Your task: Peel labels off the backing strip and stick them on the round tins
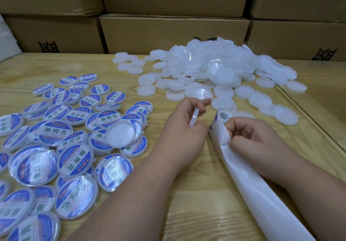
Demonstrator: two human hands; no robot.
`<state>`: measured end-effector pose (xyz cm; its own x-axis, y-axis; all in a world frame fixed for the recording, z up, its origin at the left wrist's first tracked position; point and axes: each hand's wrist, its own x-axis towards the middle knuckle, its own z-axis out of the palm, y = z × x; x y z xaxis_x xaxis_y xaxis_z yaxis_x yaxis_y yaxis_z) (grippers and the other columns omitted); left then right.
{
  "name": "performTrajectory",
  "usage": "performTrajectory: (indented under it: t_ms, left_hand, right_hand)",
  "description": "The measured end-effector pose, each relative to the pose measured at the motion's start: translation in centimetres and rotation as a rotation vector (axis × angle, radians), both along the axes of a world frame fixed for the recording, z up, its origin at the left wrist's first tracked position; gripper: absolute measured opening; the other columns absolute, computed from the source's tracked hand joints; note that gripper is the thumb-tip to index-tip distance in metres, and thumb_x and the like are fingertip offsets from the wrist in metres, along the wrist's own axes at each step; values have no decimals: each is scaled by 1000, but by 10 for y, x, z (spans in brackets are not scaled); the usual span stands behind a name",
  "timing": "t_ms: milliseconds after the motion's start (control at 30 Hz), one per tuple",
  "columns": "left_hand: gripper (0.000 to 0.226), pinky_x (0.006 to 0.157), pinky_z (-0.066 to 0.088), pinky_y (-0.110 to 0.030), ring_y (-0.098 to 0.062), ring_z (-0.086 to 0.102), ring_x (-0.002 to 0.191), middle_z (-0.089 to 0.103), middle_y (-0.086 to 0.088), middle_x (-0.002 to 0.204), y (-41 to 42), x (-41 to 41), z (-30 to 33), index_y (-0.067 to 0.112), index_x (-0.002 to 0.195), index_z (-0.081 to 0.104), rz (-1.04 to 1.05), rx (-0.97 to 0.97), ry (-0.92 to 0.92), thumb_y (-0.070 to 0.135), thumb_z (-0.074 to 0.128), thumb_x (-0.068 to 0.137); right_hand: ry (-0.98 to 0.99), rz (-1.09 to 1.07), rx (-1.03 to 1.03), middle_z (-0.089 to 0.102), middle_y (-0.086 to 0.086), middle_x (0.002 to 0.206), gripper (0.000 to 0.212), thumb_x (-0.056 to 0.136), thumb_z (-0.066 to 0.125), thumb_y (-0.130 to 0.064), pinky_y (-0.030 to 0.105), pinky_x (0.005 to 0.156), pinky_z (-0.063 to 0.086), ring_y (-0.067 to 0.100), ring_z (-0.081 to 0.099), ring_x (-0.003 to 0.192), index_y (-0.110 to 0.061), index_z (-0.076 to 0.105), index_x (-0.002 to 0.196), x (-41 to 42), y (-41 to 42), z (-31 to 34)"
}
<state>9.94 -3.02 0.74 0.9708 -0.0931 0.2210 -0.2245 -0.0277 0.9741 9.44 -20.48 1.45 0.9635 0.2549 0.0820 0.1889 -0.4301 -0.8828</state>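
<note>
On the bench point(196, 194), with the unlabelled pile point(215, 68) beyond the backing strip point(249, 181) and the labelled tins point(61, 139) to its left, your right hand point(250, 137) pinched the strip's curled end while your left hand point(187, 126) gripped a blank tin point(194, 118) on edge beside it. A label seemed about to be peeled; next it must be lifted free and pressed centred on the tin.

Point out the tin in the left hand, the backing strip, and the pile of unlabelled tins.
tin point(194, 117): head view, its upturned edge.
backing strip point(249, 181): head view, bare white middle.
pile of unlabelled tins point(211, 66): head view, centre of heap.
</note>
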Motion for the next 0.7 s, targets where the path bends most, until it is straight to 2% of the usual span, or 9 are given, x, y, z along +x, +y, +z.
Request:
performTrajectory:
  t_ms: [67, 133, 233, 300, 400, 533, 633, 700]
  left_hand:
    - [35, 67, 45, -4, 8, 56, 120, 65, 27, 127, 0, -4, 3, 26, 88, 48, -97, -19, -44, -1, 38, 68]
    - [39, 64, 47, -8, 0, 62, 111, 69, 18, 123, -2, -7, 4, 29, 84, 48, -163, -18, -71, -4, 37, 66]
    - [39, 83, 52, -19, -6, 64, 112, 71, 7, 111, -5, -7, 1, 30, 85, 50, -160, 20, -106, -1, 37, 64]
    - [41, 87, 49, -18, -4, 62, 114, 70, 9, 108, -5, -6, 0, 33, 85, 50, -127, 61, -134, 1, 37, 64]
    - [42, 92, 52, -25, -6, 59, 118, 68, 12, 108, -5, -5, -2, 37, 86, 51, -100, 114, -150, 4, 37, 65]
    - [44, 79, 53, -15, 0, 59, 116, 67, 11, 111, -5, -5, -2, 42, 85, 52, -82, 102, -134, 4, 38, 65]
    - [46, 81, 57, -22, -4, 60, 116, 67, 13, 112, -6, -4, -3, 46, 84, 53, -69, 119, -131, 6, 39, 67]
    - [44, 79, 60, -31, -8, 64, 107, 66, 8, 115, -7, -3, -4, 47, 85, 54, -63, 133, -125, 5, 44, 75]
  right_hand:
    - [-12, -8, -9, 42, 3, 61, 15, 62, 47, -18, 28, 52, 28, 15, 36, 57, -6, 53, 70, 0, 0, 0]
    - [-9, -7, 1, 43, 5, 62, 15, 63, 48, -17, 31, 55, 29, 17, 37, 59, -5, 54, 70, 0, 1, -1]
    - [-18, 19, 28, 43, 7, 62, 12, 64, 49, -16, 31, 56, 29, 19, 37, 59, -5, 53, 67, 0, 2, -3]
    - [-30, 54, 38, 39, 7, 60, 9, 64, 49, -14, 29, 53, 26, 18, 34, 57, -5, 50, 63, -1, 0, -2]
    - [6, 184, 77, 29, 11, 57, 9, 62, 46, -5, 30, 51, 20, 18, 27, 54, -3, 41, 55, -4, -5, 0]
    - [140, 286, 160, 22, 12, 53, 13, 54, 45, -1, 26, 50, 17, 17, 23, 50, -2, 33, 49, -5, -10, 3]
    - [95, 262, 155, 29, 5, 49, 19, 61, 48, -10, 24, 49, 22, 15, 27, 47, -12, 37, 47, -4, -10, 4]
    - [-36, 178, 113, 38, -5, 47, 32, 75, 52, -33, 21, 47, 30, 9, 35, 47, -16, 44, 48, -3, -6, 3]
